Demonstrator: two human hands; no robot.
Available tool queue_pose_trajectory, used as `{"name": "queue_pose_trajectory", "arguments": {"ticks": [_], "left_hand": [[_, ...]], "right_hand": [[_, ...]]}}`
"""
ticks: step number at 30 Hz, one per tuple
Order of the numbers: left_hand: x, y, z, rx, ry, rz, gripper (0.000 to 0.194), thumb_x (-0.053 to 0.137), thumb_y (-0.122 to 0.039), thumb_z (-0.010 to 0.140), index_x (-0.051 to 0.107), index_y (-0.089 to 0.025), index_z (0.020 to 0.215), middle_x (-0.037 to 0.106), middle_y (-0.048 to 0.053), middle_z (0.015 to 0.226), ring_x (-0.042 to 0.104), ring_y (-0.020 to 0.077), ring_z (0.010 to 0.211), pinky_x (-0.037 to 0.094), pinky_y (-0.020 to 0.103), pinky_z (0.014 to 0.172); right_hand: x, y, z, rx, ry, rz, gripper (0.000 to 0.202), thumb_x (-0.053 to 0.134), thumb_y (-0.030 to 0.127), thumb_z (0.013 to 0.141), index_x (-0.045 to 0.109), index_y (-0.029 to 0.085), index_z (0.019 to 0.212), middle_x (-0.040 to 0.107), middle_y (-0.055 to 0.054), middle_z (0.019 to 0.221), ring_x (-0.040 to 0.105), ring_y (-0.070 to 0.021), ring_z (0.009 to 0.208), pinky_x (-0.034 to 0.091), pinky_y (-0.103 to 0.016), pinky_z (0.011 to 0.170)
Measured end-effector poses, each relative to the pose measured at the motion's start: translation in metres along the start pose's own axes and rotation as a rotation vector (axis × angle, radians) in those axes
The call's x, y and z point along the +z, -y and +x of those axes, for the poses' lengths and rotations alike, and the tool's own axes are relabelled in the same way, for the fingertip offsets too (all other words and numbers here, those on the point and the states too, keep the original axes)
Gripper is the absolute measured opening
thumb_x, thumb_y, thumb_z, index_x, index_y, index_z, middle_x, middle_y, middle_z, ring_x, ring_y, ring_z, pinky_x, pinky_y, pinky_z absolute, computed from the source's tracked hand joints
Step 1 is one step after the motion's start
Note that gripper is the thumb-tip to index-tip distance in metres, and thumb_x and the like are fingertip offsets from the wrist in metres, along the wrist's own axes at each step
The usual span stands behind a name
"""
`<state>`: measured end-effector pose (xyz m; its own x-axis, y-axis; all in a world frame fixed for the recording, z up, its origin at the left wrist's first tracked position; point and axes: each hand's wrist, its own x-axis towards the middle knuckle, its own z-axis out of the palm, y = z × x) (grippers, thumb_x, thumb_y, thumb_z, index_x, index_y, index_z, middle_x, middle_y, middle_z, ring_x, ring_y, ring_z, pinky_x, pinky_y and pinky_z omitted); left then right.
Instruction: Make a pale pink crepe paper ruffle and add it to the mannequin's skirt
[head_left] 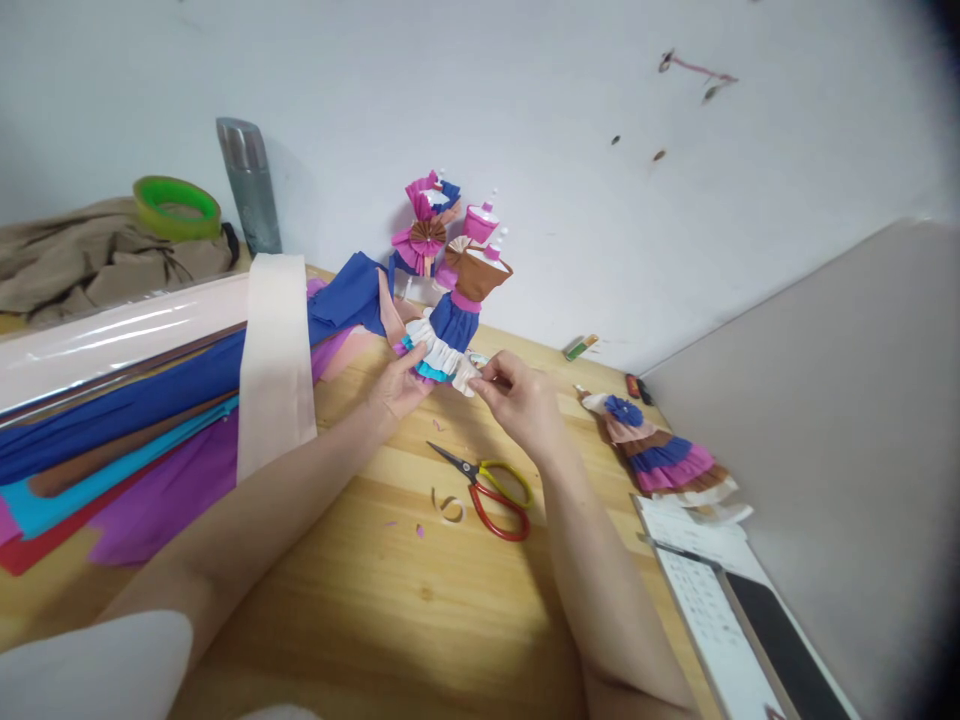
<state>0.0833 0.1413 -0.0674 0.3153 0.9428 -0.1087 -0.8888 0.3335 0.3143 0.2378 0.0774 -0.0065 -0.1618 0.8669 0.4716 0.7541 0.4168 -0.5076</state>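
A small dress form (480, 275) stands tilted in front of me, wearing a brown top and a blue skirt of crepe paper. A white ruffled crepe paper strip (442, 348) runs round the skirt's lower part, over a turquoise layer. My left hand (405, 385) grips the skirt's hem from the left, thumb on the white ruffle. At the right, my right hand (517, 395) pinches the loose end of the white strip between thumb and fingers. Scissors (480, 485) with red and yellow handles lie partly spread on the table just below both hands.
Crepe paper rolls and sheets (150, 380) cover the left side. Behind stand another dressed form (426, 230), a bottle (251, 190) and green tape (178, 207) on brown cloth. A finished-looking paper dress (667, 450), a notebook (697, 580) and a phone-like dark slab (784, 640) lie right.
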Motion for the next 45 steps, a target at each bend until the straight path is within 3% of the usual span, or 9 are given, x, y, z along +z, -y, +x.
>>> {"name": "queue_pose_trajectory", "arguments": {"ticks": [4,11,19,23,29,34,38,45], "left_hand": [[-0.001,-0.002,0.001,-0.022,-0.008,0.005,0.025,0.047,-0.009,0.095,0.068,-0.016,0.108,0.074,0.002,0.076,0.072,0.0160,0.081,0.050,0.037,0.099],[-0.003,-0.003,0.003,-0.042,-0.016,0.012,0.026,0.048,-0.011,0.094,0.067,-0.016,0.113,0.077,0.005,0.085,0.072,0.0214,0.095,0.051,0.042,0.099],[-0.011,-0.002,0.008,-0.022,-0.001,-0.006,0.020,0.051,-0.009,0.093,0.069,-0.016,0.098,0.075,0.002,0.077,0.072,0.0160,0.075,0.052,0.039,0.096],[-0.012,-0.003,0.009,-0.010,0.006,-0.017,0.019,0.051,-0.010,0.094,0.068,-0.017,0.097,0.075,0.002,0.078,0.072,0.0174,0.082,0.051,0.040,0.098],[-0.014,-0.002,0.010,-0.014,0.014,0.000,0.016,0.055,-0.015,0.093,0.068,-0.018,0.101,0.075,0.002,0.086,0.072,0.0180,0.083,0.054,0.038,0.091],[-0.013,-0.001,0.010,-0.016,-0.011,0.012,0.013,0.056,-0.018,0.094,0.066,-0.017,0.085,0.072,-0.001,0.073,0.070,0.0137,0.068,0.055,0.033,0.085],[-0.012,-0.002,0.010,-0.025,-0.023,0.026,0.007,0.061,-0.020,0.091,0.067,-0.018,0.087,0.070,-0.001,0.069,0.068,0.0135,0.063,0.056,0.031,0.080],[-0.016,-0.005,0.004,-0.041,0.071,0.010,0.029,0.042,-0.032,0.100,0.067,-0.017,0.107,0.075,0.006,0.096,0.071,0.0216,0.093,0.055,0.042,0.089]], "right_hand": [[0.001,0.000,0.000,-0.009,-0.017,-0.027,0.015,0.060,0.026,0.078,0.049,0.022,0.071,0.057,0.002,0.061,0.048,-0.0129,0.052,0.034,-0.025,0.055],[0.002,0.000,0.000,0.018,-0.046,-0.083,0.013,0.061,0.028,0.078,0.051,0.022,0.071,0.060,0.000,0.061,0.052,-0.0158,0.054,0.037,-0.026,0.055],[0.006,-0.009,-0.001,-0.151,-0.085,-0.375,0.011,0.055,0.023,0.087,0.057,0.020,0.077,0.065,-0.005,0.071,0.058,-0.0194,0.064,0.033,-0.028,0.059],[0.005,-0.008,-0.002,-0.193,-0.109,-0.441,0.014,0.053,0.024,0.090,0.057,0.020,0.077,0.064,-0.005,0.068,0.056,-0.0190,0.063,0.032,-0.028,0.058],[0.001,0.005,-0.006,-0.186,-0.096,-0.410,0.015,0.052,0.023,0.090,0.056,0.021,0.075,0.064,-0.004,0.068,0.057,-0.0182,0.061,0.033,-0.028,0.057],[-0.001,0.015,-0.009,-0.163,-0.074,-0.256,0.015,0.055,0.025,0.088,0.054,0.021,0.073,0.066,-0.005,0.070,0.060,-0.0188,0.062,0.040,-0.029,0.058],[-0.001,0.017,-0.010,-0.091,-0.048,-0.095,0.016,0.058,0.029,0.086,0.051,0.023,0.072,0.066,-0.003,0.070,0.061,-0.0183,0.062,0.045,-0.029,0.059],[-0.001,0.014,-0.009,-0.069,-0.107,-0.180,0.015,0.059,0.027,0.084,0.051,0.023,0.072,0.065,-0.004,0.067,0.064,-0.0212,0.064,0.043,-0.030,0.057]]}}
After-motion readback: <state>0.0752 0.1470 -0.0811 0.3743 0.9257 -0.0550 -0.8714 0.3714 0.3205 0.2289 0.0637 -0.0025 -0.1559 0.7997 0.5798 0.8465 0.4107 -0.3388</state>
